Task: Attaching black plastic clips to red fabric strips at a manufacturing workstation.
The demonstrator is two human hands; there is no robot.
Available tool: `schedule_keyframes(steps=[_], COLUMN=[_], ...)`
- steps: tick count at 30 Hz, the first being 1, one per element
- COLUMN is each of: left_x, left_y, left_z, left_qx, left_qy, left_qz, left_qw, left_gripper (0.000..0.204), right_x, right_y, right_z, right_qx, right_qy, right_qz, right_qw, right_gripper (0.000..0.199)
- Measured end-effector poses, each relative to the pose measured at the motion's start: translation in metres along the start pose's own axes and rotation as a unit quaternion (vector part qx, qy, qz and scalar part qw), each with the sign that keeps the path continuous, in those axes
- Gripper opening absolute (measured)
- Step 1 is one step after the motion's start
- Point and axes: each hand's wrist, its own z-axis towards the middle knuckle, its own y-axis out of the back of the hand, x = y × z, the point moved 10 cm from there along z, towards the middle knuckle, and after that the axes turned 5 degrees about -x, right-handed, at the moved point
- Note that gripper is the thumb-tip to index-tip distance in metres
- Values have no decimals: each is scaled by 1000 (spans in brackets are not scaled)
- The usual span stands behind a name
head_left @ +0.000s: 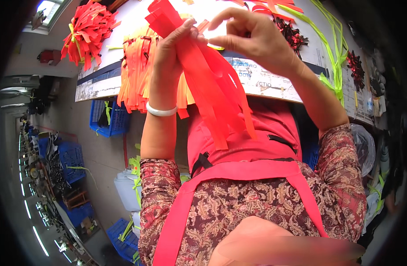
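Observation:
My left hand [171,46] is closed round a bunch of long red fabric strips [210,88]. Their folded upper ends stick up above the fist, and the loose tails hang past the table edge in front of my apron. Just right of the bunch, my right hand [262,42] has its thumb and index finger curved and a gap between the tips. Nothing shows in that gap. Beside my left wrist, orange strips [134,71] with small dark pieces at their tops drape over the edge of the white worktable [274,85].
A tied pile of red strips [89,33] lies at the table's far left. Dark red-and-black pieces [292,35] and yellow-green strips [334,44] are on the right. Below stand a blue crate [109,119] and another blue crate [71,162].

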Motion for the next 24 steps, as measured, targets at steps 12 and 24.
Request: schedule_keyframes(steps=[12, 24], left_x=[85, 65], left_y=[142, 157], left_z=[-44, -77], left_qx=[-67, -6], left_qy=[59, 70], left_qz=[-91, 6], left_qw=[992, 997], left_gripper=[10, 24], right_x=[-108, -175], right_y=[-133, -191], right_z=[-72, -137], right_qx=[64, 223], right_qy=[-33, -247], right_qz=[42, -32], right_qw=[997, 943], right_gripper=[21, 30])
